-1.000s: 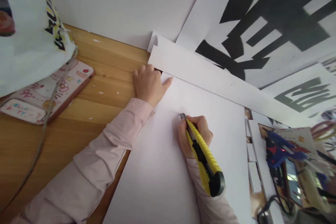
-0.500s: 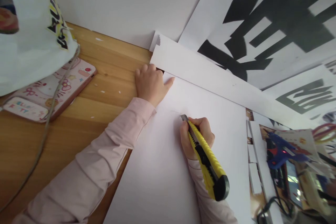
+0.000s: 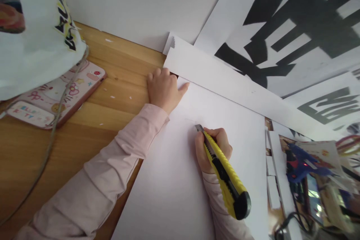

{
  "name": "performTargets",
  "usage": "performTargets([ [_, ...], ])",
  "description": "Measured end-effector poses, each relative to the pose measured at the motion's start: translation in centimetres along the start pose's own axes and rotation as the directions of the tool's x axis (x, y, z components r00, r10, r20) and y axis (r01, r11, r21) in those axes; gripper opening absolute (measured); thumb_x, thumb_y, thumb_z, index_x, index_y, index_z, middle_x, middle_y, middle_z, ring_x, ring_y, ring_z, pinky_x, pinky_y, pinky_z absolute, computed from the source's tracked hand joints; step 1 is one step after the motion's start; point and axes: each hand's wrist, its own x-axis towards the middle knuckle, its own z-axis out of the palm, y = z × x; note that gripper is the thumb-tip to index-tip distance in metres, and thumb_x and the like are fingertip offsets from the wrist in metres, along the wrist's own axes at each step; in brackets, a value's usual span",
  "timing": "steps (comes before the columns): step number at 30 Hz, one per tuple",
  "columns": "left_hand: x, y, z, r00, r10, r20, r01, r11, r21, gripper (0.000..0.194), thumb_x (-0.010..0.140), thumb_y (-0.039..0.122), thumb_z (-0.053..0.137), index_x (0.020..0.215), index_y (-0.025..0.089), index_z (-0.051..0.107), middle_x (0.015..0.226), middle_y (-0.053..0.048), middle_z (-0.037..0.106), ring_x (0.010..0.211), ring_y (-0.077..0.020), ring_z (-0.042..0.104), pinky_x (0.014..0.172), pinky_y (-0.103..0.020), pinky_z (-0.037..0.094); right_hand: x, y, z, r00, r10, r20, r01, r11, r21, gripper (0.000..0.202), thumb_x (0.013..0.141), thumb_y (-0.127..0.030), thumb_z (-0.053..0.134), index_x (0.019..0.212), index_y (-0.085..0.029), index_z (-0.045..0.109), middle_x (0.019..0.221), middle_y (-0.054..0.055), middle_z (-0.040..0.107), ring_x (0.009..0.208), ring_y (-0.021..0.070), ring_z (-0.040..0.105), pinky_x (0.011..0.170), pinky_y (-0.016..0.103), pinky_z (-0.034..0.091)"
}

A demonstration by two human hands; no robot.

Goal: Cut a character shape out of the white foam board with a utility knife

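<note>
My right hand (image 3: 217,150) is wrapped around a yellow utility knife (image 3: 225,172) with a black slider and end cap. The short blade points up-left, its tip at or just above a large white board (image 3: 174,180). A faint short line shows on the board beside the tip. At the board's upper left corner lies my left hand (image 3: 165,88), back up. Its thumb stretches onto the white surface, apart from the other fingers, which rest over the left edge and partly hide from view.
A long white strip (image 3: 213,71) borders the board's far edge. Sheets with black shapes (image 3: 298,18) lean at upper right. On the left are a plastic bag (image 3: 36,56), a pink phone case (image 3: 81,90) and a cable (image 3: 50,150). A blue glue gun (image 3: 306,163) lies amid clutter right.
The whole view has shifted slightly. The knife and my right hand have moved very little, slightly right and down in the picture. My left hand keeps its place on the board.
</note>
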Motion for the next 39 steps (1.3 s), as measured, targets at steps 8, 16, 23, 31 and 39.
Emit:
performTargets([
  [8,0.0,0.0,0.0,1.0,-0.013,0.008,0.013,1.0,-0.022,0.046,0.094,0.055,0.046,0.097,0.016,0.07,0.121,-0.016,0.062,0.121,-0.0365,0.048,0.104,-0.048,0.031,-0.3,0.5,0.1,0.997,-0.082,-0.01,0.083,0.99,0.113,0.008,0.082,-0.023,0.064,0.079,-0.022,0.057,0.048,-0.014,0.043,0.037,0.0055,0.032,0.115,0.051,0.044],
  [16,0.1,0.0,-0.1,1.0,-0.007,0.006,0.007,1.0,-0.025,0.045,0.094,0.055,0.047,0.093,0.016,0.07,0.12,-0.017,0.063,0.12,-0.0364,0.049,0.103,-0.048,0.032,-0.6,0.2,0.1,0.998,-0.06,-0.005,0.06,0.989,0.136,0.011,0.083,-0.027,0.066,0.078,-0.021,0.058,0.048,-0.014,0.043,0.037,0.0051,0.032,0.116,0.055,0.043],
  [23,0.1,0.0,0.1,1.0,-0.013,0.011,0.014,0.999,-0.038,0.045,0.094,0.054,0.048,0.096,0.015,0.069,0.122,-0.017,0.062,0.122,-0.0366,0.048,0.106,-0.048,0.03,-0.9,0.2,-0.1,0.996,-0.084,-0.003,0.083,0.985,0.154,0.011,0.084,-0.025,0.064,0.077,-0.022,0.056,0.045,-0.014,0.038,0.038,0.0064,0.032,0.116,0.055,0.042],
  [31,0.1,-0.1,0.1,1.0,-0.002,0.011,0.002,1.0,-0.02,0.046,0.095,0.055,0.047,0.097,0.014,0.069,0.121,-0.017,0.062,0.121,-0.0368,0.048,0.103,-0.048,0.03,-1.2,0.4,-0.2,0.998,-0.056,-0.001,0.055,0.98,0.19,0.012,0.084,-0.025,0.066,0.077,-0.021,0.058,0.045,-0.014,0.038,0.037,0.0059,0.034,0.118,0.052,0.041],
  [39,-0.1,0.0,-0.2,0.999,0.034,-0.027,-0.033,0.998,0.054,0.049,0.095,0.055,0.048,0.094,0.012,0.072,0.117,-0.017,0.066,0.115,-0.0353,0.052,0.093,-0.049,0.035,-1.2,0.7,-0.3,0.999,-0.051,0.001,0.049,0.981,0.187,0.01,0.083,-0.024,0.066,0.077,-0.022,0.058,0.046,-0.014,0.041,0.036,0.0055,0.034,0.118,0.05,0.041],
])
